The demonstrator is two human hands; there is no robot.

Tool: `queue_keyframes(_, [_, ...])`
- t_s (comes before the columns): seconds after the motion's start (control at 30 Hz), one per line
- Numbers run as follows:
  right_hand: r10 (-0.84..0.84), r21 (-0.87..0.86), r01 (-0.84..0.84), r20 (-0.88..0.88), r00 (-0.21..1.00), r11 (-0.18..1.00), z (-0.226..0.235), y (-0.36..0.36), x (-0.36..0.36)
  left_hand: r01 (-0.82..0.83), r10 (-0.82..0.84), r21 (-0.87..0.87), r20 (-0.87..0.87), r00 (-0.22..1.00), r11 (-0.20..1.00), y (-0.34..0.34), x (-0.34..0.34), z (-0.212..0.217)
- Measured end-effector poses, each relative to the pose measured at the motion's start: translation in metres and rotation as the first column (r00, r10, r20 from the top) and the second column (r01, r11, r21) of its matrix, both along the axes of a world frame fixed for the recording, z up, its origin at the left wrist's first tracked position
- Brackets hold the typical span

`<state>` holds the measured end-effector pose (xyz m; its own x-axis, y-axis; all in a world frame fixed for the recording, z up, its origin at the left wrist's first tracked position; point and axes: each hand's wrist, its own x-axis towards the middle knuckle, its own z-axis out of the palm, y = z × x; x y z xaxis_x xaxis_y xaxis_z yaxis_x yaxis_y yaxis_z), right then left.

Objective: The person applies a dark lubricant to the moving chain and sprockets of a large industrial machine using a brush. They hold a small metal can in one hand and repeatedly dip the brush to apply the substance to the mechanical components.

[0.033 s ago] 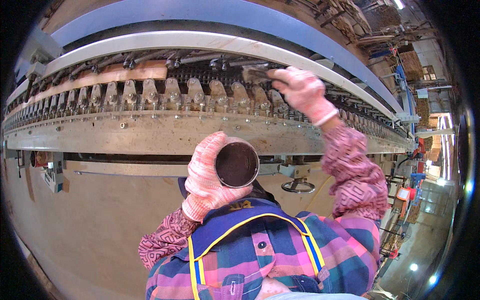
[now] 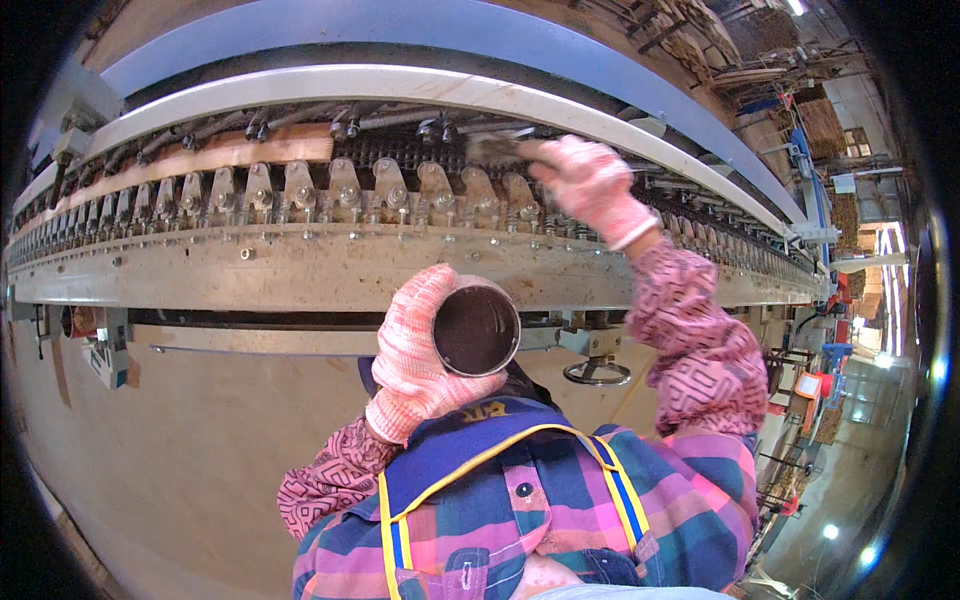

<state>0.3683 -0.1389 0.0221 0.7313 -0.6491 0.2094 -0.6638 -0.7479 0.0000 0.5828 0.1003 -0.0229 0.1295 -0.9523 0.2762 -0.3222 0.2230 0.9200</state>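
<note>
My left hand [image 2: 418, 345], in a pink-and-white knit glove, is closed around a round metal can [image 2: 477, 330]. The can's mouth faces up and its inside looks dark brown; how much is in it I cannot tell. My right hand [image 2: 588, 185], gloved alike, grips a brush [image 2: 494, 149] with greyish-brown bristles, blurred by motion. The brush is over the dark row of chain links [image 2: 455, 152] in the long machine, behind its line of metal brackets [image 2: 437, 190]. Whether the bristles touch the links is unclear.
A long wooden strip [image 2: 290, 146] lies in the machine's left part. A pale metal rail [image 2: 420, 75] runs behind the chain row, and a metal beam [image 2: 300, 270] runs along the front. Below the beam sits a handwheel [image 2: 597, 373]. Stacked material [image 2: 822, 128] stands far right.
My right hand has shifted a little to the left with the brush. My left hand and the can are nearly where they were.
</note>
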Motion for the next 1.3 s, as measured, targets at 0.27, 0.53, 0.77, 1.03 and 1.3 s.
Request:
queue_keyframes(0.27, [-0.013, -0.069, 0.023, 0.129, 0.992, 0.997, -0.003, 0.028, -0.018, 0.055, -0.055, -0.028, 0.014, 0.998, 0.998, 0.004, 0.0, 0.002])
queue_keyframes(0.53, [-0.158, 0.004, 0.165, 0.316, 0.936, 0.986, -0.011, 0.077, -0.056, 0.13, -0.128, 0.041, -0.048, 0.991, 0.991, 0.012, -0.024, 0.004])
queue_keyframes(0.77, [-0.316, 0.0, 0.317, 0.103, 0.943, 0.948, -0.035, 0.038, -0.124, 0.125, -0.126, 0.031, 0.027, 0.992, 0.992, 0.017, -0.07, 0.0])
queue_keyframes(1.03, [-0.124, -0.108, 0.14, 0.149, 0.981, 0.984, -0.029, 0.021, -0.148, -0.022, 0.022, 0.053, 0.001, 1.0, 0.998, 0.038, -0.148, -0.006])
queue_keyframes(1.3, [-0.074, -0.102, 0.093, 0.179, 0.981, 0.99, -0.036, 0.018, -0.154, -0.104, 0.12, 0.101, -0.171, 0.978, 0.989, 0.062, -0.204, -0.009])
